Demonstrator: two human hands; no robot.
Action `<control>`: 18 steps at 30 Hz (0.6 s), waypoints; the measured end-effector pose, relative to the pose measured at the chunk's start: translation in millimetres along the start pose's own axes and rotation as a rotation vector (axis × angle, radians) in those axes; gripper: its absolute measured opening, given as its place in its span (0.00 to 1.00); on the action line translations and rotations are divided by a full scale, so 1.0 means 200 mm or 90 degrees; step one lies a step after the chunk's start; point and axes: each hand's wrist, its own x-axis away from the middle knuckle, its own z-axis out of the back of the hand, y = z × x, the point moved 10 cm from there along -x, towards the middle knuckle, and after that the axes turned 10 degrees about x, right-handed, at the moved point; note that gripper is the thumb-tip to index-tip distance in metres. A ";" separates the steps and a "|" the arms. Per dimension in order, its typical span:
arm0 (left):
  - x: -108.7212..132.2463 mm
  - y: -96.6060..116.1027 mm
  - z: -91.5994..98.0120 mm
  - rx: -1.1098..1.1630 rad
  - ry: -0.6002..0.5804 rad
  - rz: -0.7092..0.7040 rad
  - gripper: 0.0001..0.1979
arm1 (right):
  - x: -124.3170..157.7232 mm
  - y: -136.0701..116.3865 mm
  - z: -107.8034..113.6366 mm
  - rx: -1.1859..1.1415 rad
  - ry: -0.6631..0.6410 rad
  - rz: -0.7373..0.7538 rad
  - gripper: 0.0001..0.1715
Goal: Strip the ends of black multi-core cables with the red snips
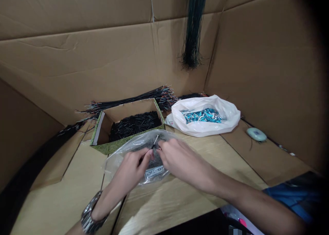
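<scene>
Over a clear plastic bag [117, 156] on the table, my two hands meet with fingers pinched. My left hand [136, 163], with a metal watch on its wrist, is closed on a thin dark wire [155, 143] whose pale tip points up and away. My right hand [176, 156] is closed right beside it, slightly blurred. A small reddish-brown bit shows at its fingertips; the rest of what it grips is hidden. Inside the bag lie many small dark grey pieces [146, 161], and a printed white label [154, 172] shows at its near side.
Behind the bag stands a green-sided box [128, 136] of short black tubes [136, 123]. To its right, a white bag [205, 129] holds blue shiny pieces [203, 115]. Cable bundles [133, 99] lie along the cardboard wall; dark wires [194, 32] hang above. A pale green rounded object [256, 134] lies right.
</scene>
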 end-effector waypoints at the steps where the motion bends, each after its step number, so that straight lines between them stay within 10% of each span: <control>1: 0.00 0.00 0.00 0.005 -0.003 0.002 0.21 | 0.00 0.01 0.01 -0.008 0.000 -0.004 0.13; 12: 0.00 0.00 0.10 0.079 0.035 0.025 0.21 | -0.01 -0.03 -0.07 -0.039 -0.033 0.008 0.14; 18: 0.01 -0.04 0.16 0.175 0.070 0.055 0.20 | 0.03 0.12 0.11 -0.118 0.038 -0.103 0.10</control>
